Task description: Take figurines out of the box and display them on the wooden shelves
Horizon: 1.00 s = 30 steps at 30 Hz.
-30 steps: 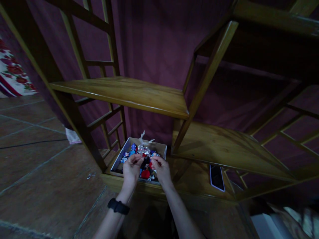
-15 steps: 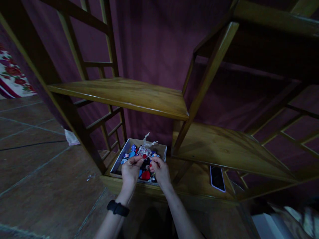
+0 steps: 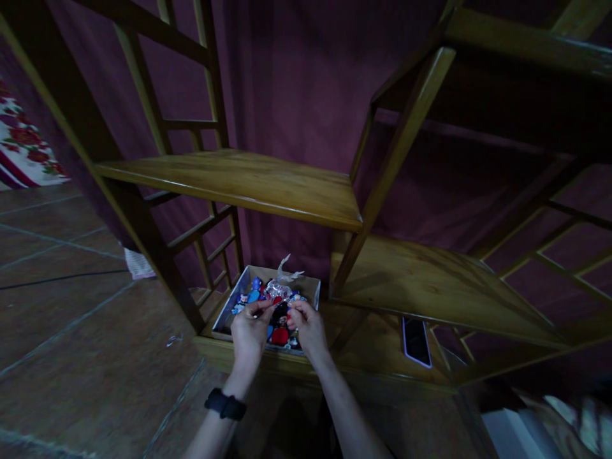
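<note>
A small open cardboard box (image 3: pixel 228 307) sits on the bottom board of a wooden shelf unit, filled with several small blue, red and black toy figures (image 3: pixel 280 334). My left hand (image 3: pixel 248 333) and my right hand (image 3: pixel 308 326) hover together over the box, fingers pinched on a crinkled clear plastic wrapper (image 3: pixel 282 285) that sticks up between them. A black band is on my left wrist (image 3: pixel 225 405).
The wooden shelf unit has a middle board (image 3: pixel 239 182) above the box and a lower board (image 3: pixel 430 280) to the right. A phone (image 3: pixel 415 341) lies flat on the bottom board to the right. Brown tiled floor spreads left; a dark red curtain hangs behind.
My hands have stayed over the box, shifting only slightly. The wrapper's upright tip has moved a little to the right.
</note>
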{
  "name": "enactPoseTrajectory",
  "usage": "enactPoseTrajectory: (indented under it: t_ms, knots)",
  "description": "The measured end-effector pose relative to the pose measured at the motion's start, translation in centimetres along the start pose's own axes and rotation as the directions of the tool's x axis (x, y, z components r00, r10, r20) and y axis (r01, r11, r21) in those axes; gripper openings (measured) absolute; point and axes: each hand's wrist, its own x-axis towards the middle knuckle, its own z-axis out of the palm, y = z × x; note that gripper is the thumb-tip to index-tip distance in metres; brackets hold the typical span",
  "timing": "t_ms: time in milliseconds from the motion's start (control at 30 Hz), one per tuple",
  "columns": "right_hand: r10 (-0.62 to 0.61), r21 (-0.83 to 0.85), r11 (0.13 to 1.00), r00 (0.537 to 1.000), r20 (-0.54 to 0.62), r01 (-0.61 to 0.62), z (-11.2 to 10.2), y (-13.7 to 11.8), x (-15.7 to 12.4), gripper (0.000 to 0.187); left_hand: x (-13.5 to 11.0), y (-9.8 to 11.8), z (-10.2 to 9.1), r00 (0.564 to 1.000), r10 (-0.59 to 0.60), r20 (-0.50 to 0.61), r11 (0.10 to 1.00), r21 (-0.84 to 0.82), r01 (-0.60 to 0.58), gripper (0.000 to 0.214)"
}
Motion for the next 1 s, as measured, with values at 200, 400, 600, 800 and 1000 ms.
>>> enactPoseTrajectory:
  t_ms: [200, 400, 600, 800, 1000]
  knots:
    - [-0.003, 0.027, 1.000, 1.000, -0.015, 0.003, 0.0, 0.0, 0.0, 0.017, -0.4, 0.0, 0.0, 0.983, 0.183, -0.019, 0.974, 0.135, -0.179, 0.021]
    - [-0.008, 0.006, 1.000, 0.999, -0.039, 0.008, -0.1, 0.2, 0.2, 0.018, -1.3, 0.5, -0.4, 0.952, 0.304, 0.034, 0.916, 0.264, -0.302, 0.020]
    - [-0.001, -0.007, 1.000, 0.999, -0.043, 0.000, 0.1, 1.2, 0.6, 0.020, -1.9, 1.0, -0.6, 0.933, 0.353, 0.074, 0.867, 0.348, -0.356, 0.017]
    - [0.005, 0.013, 1.000, 0.998, -0.056, -0.005, 0.2, 1.8, 0.8, 0.022, -2.2, 0.8, -0.4, 0.934, 0.341, 0.109, 0.845, 0.401, -0.355, 0.020]
    - [0.021, 0.010, 1.000, 0.998, -0.058, -0.020, 0.0, 1.4, 0.6, 0.023, -2.5, 0.9, -0.5, 0.926, 0.351, 0.137, 0.826, 0.421, -0.375, 0.020]
